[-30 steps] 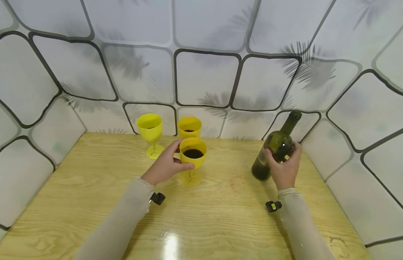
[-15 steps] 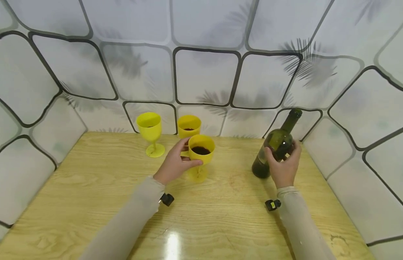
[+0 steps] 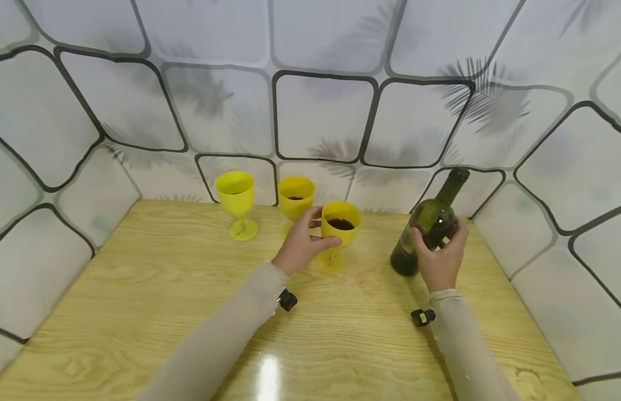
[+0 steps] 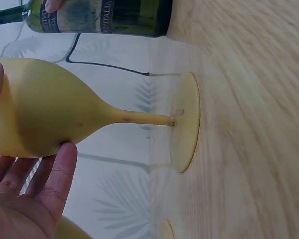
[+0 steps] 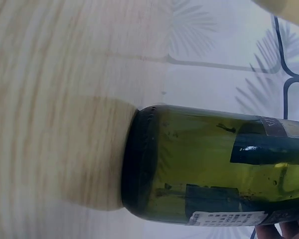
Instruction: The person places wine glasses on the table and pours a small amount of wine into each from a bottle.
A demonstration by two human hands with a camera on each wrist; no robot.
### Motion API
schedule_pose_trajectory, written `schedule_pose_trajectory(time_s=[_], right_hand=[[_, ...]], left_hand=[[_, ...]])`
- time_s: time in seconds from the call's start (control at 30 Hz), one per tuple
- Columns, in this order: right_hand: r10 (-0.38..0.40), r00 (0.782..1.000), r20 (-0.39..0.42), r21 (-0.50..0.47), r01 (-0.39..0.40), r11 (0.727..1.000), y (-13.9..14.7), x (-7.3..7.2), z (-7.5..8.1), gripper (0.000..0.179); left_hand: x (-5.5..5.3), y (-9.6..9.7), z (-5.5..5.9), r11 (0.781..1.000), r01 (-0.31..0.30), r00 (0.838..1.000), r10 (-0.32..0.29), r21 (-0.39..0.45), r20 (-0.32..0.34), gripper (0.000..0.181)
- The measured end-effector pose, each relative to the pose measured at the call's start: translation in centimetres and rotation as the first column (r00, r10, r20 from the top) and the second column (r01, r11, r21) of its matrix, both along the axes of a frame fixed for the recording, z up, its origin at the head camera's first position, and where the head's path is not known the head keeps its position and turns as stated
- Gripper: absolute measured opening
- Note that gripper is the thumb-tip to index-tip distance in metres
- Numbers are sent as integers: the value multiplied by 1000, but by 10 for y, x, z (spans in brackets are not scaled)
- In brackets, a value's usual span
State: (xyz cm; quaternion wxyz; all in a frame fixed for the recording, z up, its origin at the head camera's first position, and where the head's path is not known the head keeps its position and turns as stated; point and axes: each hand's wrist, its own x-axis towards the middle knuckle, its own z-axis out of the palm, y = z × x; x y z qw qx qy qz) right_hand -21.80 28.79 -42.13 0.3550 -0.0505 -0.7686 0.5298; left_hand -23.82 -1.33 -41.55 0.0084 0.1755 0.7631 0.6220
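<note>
In the head view my left hand (image 3: 301, 245) holds a yellow goblet (image 3: 351, 233) by its bowl, thumb in front and fingers behind. Dark liquid shows inside. The left wrist view has the goblet's bowl (image 4: 50, 107), stem and round foot upright; whether the foot touches the table I cannot tell. At the right, my right hand (image 3: 440, 262) grips a green glass wine bottle (image 3: 404, 253) around its body. The bottle's base (image 5: 142, 164) stands on the table in the right wrist view. Its open neck points up.
Two more yellow goblets with dark liquid stand near the back wall: one at the left (image 3: 235, 200), one in the middle (image 3: 294, 207), partly behind my left hand. Patterned walls (image 3: 325, 117) enclose the wooden table (image 3: 170, 289) at the back and sides.
My left hand has moved the goblet to the right and slightly back, away from the middle goblet and closer to the bottle. My right hand and the bottle have stayed put.
</note>
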Motion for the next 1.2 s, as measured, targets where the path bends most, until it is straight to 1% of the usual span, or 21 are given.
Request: schedule_pose_trajectory(time_s=[0.1,0.27,0.4,0.53,0.73,0.83,1.0,1.1,1.2], right_hand=[[1,1000,6,8,-1,1000,1,0,0,79],[-2,1000,16,12,2,1000,0,1,-2,79],[-2,1000,10,14,2,1000,1,2,-2,80],[-5,1000,1,24,5,1000,2,1,-1,80],[-3,1000,0,31,3,1000,1,0,-2,80],[5,1000,-2,28,-5,1000,0,0,-3,80],[10,1000,-11,31,-9,999,1,1,-3,79],[3,1000,-12,37,-3,999,2,0,-3,79],[1,1000,-10,39,-1,999,1,0,-3,79]], left_hand=[[-7,9,1,1000,15,1000,-15,2,-7,81],[-14,24,2,999,42,999,-41,23,-7,81],[-21,36,3,998,54,998,-54,17,-28,78],[-29,46,4,999,40,998,-40,-3,-53,77],[-41,57,4,1000,1,999,-2,-18,-42,77],[-45,61,3,1000,-8,999,8,-6,-37,75],[-49,66,2,999,3,1000,-2,36,-30,74],[-50,68,1,999,4,1000,-3,46,-30,75],[-50,68,1,999,-10,1000,11,44,-23,79]])
